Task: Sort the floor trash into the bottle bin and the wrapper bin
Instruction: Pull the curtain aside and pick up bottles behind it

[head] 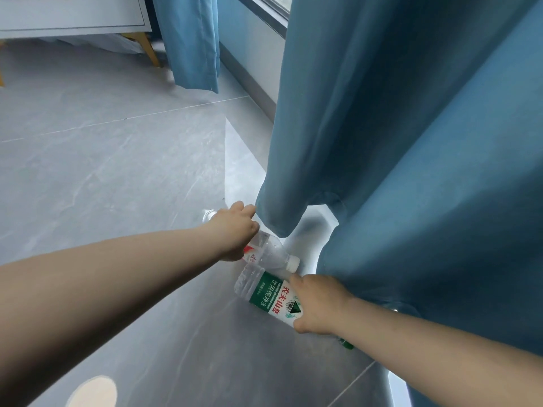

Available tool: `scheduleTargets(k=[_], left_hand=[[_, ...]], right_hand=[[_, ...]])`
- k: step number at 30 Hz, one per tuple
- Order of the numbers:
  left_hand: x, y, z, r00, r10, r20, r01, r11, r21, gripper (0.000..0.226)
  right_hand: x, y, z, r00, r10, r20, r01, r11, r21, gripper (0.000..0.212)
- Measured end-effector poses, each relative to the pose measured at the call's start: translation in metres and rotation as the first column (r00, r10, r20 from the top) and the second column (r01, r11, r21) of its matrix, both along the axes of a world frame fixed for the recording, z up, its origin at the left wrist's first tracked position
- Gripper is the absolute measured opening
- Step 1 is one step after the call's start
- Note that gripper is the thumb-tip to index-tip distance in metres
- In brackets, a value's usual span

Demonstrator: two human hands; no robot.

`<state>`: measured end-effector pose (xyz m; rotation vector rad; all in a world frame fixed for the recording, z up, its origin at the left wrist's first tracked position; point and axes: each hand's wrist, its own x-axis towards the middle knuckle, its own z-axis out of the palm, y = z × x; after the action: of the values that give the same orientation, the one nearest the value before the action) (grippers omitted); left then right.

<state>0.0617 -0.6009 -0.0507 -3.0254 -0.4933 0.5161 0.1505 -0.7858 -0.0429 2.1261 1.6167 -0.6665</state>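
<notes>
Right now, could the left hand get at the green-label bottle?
Probably not. Nothing stands between them and the distance looks short, but the left hand is occupied, gripping the white-capped bottle, and the right hand holds the green-label bottle.

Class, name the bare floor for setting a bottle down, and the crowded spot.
Bare: the grey floor left of the left hand, toward the cabinet and far curtain. Crowded: by the near curtain, where left hand and right hand grip the red-label bottle and green-label bottle.
</notes>
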Motion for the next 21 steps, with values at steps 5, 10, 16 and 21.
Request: scheduleTargets(k=[5, 10, 16, 21], left_hand=[[-0.008, 0.004, -0.007, 0.986, 0.073, -0.153, -0.09, 0.99, -0.11, 0.054], [-0.011, 0.001, -0.01, 0.981, 0.117, -0.156, -0.138, 0.982, -0.13, 0.046], [-0.017, 0.0, 0.005, 0.955, 0.275, -0.112, -0.292, 0.938, -0.188, 0.039], [-0.022, -0.004, 0.018, 0.928, 0.37, -0.046, -0.369, 0.895, -0.249, 0.049]], right_hand=[[0.001, -0.004, -0.003, 1.0, -0.006, 0.001, 0.006, 1.0, -0.019, 0.055], [0.005, -0.006, -0.003, 1.0, -0.025, -0.011, 0.025, 1.0, -0.015, 0.059], [0.013, -0.009, 0.006, 0.979, -0.189, -0.072, 0.191, 0.981, 0.02, 0.07], [0.018, -0.014, 0.022, 0.944, -0.301, -0.134, 0.31, 0.949, 0.051, 0.061]])
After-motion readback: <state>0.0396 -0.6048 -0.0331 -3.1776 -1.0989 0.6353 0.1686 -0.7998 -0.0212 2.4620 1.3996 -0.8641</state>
